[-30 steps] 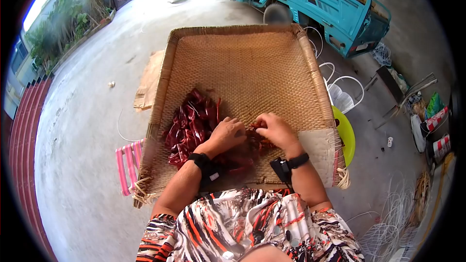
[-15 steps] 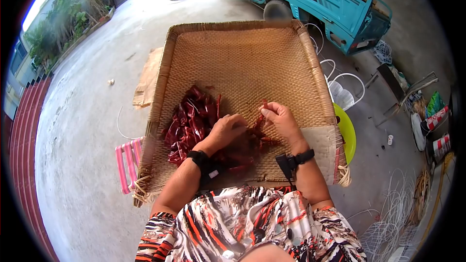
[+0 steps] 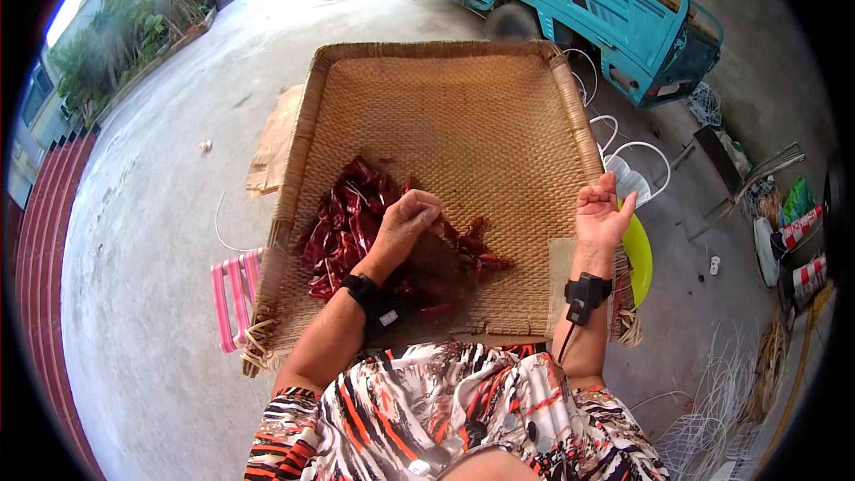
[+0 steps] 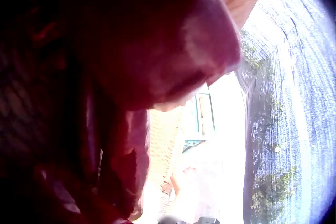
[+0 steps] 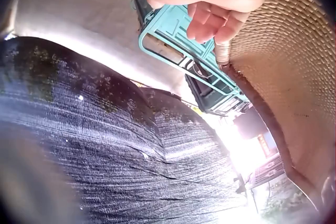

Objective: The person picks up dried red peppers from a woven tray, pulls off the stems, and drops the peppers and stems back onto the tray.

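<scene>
Dark red dried chili peppers [image 3: 343, 227] lie heaped in the left part of a woven tray [image 3: 445, 111]. Over the heap's right edge is my left hand [image 3: 408, 218], its fingers curled around a dried chili pepper [image 4: 178, 50] that looms large in the left wrist view. Smaller red pieces [image 3: 485, 258] are scattered to the right of that hand. My right hand [image 3: 603, 214] is over the tray's right rim, palm up, fingers loosely bent and thumb out, with nothing in it. In the right wrist view its fingers [image 5: 202, 24] overlap the rim.
A lime-green basin [image 3: 637, 254] stands beside the tray's right edge, partly hidden by the right hand. Behind it is a white bucket [image 3: 628, 174]. A pink striped stool [image 3: 234, 298] is on the left. A turquoise cargo tricycle [image 3: 570, 13] is parked at the back.
My right hand has moved from the small red pieces mid-tray out to the right rim and turned palm up, its fingertips parting from a red piece. My left hand has shifted slightly.
</scene>
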Available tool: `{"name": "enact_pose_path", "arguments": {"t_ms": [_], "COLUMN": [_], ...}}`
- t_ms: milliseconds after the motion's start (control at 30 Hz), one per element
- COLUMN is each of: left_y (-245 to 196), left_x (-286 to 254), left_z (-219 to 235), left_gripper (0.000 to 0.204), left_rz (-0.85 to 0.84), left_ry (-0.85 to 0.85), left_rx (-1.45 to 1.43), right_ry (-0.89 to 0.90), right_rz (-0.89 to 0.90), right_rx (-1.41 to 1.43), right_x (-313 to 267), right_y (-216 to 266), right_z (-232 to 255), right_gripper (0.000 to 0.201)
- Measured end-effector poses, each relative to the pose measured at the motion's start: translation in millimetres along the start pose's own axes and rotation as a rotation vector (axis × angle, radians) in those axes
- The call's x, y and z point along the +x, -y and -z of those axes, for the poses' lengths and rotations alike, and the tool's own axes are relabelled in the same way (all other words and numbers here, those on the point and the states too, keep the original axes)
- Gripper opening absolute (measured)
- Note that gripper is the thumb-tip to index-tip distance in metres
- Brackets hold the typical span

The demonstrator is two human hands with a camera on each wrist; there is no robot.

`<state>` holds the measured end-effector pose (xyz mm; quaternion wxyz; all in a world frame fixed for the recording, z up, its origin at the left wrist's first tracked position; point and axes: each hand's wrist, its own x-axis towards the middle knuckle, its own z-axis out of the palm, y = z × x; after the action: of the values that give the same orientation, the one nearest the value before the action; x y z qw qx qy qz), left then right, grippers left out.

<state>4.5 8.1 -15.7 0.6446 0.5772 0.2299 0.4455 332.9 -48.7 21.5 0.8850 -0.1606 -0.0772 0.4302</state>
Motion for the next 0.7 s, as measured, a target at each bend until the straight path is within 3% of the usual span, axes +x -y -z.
{"name": "enact_pose_path", "arguments": {"t_ms": [33,133,200,333,433,567,700], "left_y": [-0.1,0.2,1.9,-6.6,-8.0,-10.8,-1.0], "left_x": [-0.2,0.2,0.4,-0.9,-1.2,-2.2,-2.5], "left_z": [0.7,0.5,-0.9,-4.1,-2.2,-4.3,-5.2], "left_gripper": [0.011,0.012,0.015,0.016,0.017,0.022,0.027], "left_rz": [0.006,0.014,0.007,0.026,0.032,0.06,0.046], "left_ry": [-0.002,-0.008,-0.014,-0.006,0.005,-0.018,-0.021], "left_rx": [-0.011,-0.039,-0.051,-0.059,-0.079,-0.069,0.08], "right_ry": [0.026,0.148,0.235,0.729,0.99,0.98,0.744], "right_rz": [-0.037,-0.132,-0.081,-0.274,-0.156,-0.189,-0.244], "right_rx": [0.033,-0.232,-0.695,-1.28,-1.445,-1.407,-1.265], "right_x": [-1.1,-2.5,-26.9,-65.0,-80.3,-74.4,-71.6], "right_y": [1.4,-18.7,-41.8,-74.6,-90.8,-98.6,-81.5], "right_z": [0.3,2.3,-16.4,-42.7,-42.9,-27.4,-39.8], "right_gripper": [0.038,0.035,0.032,0.03,0.031,0.02,0.01]}}
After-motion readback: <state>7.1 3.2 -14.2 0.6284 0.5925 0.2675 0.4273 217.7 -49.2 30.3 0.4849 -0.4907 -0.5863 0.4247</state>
